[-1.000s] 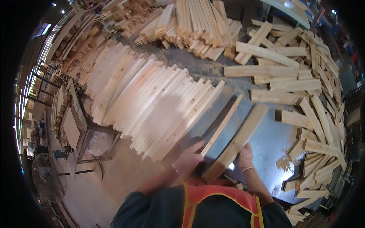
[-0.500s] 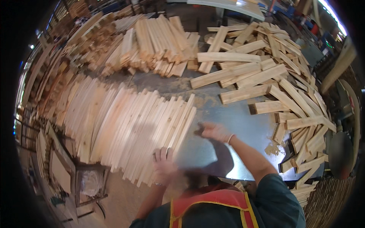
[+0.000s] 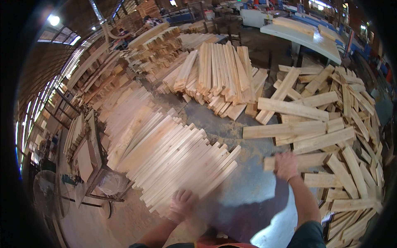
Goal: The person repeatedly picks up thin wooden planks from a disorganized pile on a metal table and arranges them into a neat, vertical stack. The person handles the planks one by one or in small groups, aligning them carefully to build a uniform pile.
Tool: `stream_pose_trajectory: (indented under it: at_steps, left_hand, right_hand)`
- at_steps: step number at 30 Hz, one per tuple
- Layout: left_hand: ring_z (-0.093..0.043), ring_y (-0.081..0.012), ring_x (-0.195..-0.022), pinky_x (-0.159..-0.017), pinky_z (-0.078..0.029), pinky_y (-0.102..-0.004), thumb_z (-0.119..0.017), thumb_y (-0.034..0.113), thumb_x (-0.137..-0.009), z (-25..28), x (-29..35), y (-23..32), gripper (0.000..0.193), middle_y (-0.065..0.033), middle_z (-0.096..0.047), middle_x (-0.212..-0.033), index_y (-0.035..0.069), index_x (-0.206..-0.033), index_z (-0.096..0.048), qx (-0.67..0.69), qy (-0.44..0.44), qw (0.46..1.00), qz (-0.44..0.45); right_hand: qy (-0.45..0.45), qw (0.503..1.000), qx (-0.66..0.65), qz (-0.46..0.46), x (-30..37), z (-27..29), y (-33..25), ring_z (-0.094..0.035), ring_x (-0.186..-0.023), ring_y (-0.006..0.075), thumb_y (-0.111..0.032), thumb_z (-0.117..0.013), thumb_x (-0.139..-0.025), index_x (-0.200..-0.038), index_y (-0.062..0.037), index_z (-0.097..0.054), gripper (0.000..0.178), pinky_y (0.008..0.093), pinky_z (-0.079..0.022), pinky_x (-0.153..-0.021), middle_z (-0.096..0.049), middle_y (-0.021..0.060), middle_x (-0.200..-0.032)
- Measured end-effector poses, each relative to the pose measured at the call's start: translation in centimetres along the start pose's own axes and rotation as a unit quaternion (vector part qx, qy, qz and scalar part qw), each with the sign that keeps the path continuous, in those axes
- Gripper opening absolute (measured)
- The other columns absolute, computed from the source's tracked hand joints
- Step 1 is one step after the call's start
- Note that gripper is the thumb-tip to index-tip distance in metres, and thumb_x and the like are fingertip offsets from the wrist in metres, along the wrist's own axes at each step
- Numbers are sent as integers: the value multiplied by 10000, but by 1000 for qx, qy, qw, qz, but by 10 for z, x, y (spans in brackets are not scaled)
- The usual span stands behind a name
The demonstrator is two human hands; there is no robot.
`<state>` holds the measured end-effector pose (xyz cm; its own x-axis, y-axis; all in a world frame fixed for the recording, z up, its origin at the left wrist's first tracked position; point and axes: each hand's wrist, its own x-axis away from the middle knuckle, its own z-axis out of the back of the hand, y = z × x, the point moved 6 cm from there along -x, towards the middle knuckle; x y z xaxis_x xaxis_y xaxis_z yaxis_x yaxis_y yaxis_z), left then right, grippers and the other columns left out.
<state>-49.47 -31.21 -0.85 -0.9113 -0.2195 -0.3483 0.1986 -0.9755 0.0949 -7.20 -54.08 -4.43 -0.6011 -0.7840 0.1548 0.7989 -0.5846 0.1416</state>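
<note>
Board lay right of centre in the frame, its left end jutting from the loose pile of boards onto the metal-topped counter. Near that end, the right hand lay across it, probably because the jutting part was easiest to reach. Its thumb was hidden, so I could not tell whether the grip was clamped on the wood or merely resting.

At lower centre, the left hand was at the near ends of a row of pale strips, perhaps steadying them; blur left its grip unclear too. The strips lay side by side, which probably kept them compact, though their far ends made a stepped edge.

Between that row and the pile, grey metal gave the right arm sideways room. Farther up, a stack of strips and scattered sawdust bounded the gap; rightward, crossed boards crowded it.
</note>
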Motion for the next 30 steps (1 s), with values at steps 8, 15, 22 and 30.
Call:
stream_pose_trajectory:
  at_steps: [8,15,22,30]
  left_hand:
    - [-474,-389,-1459,-1191,-382,-544,-787,483,-834,-55,42,7,766,-158,-506,-1586,170,-1504,-587,-202,-183,962,-11]
    - [-505,-343,-1334,-1083,-462,-511,-746,549,-886,-58,11,140,840,-150,-563,-1370,49,-1516,-504,63,-258,964,-28]
    - [-657,-414,-1078,-973,-535,-523,-726,389,-891,-47,41,108,611,-212,-655,-1198,78,-1393,-567,321,-290,888,156]
    - [-471,-406,-1466,-1249,-324,-549,-707,475,-905,-10,80,58,784,-183,-552,-1543,40,-1533,-531,-7,-191,978,80]
  right_hand:
    - [166,921,-316,156,151,16,-122,-602,-1209,371,-290,-814,-775,-1438,-129,-588,719,531,-485,-1063,-649,124,-1261]
    - [-13,544,-833,-96,215,-83,-97,-617,-1323,326,98,-581,-937,-1651,77,-190,814,404,-559,-1066,-413,214,-1631]
    - [-89,518,-820,-229,199,-66,-176,-606,-720,159,-221,-742,-969,-1481,-91,-444,606,311,-516,-573,-636,74,-952]
    - [-7,693,-721,-11,83,-18,-321,-668,-1261,326,-425,-760,-909,-1478,69,-537,786,432,-525,-1053,-689,278,-1362]
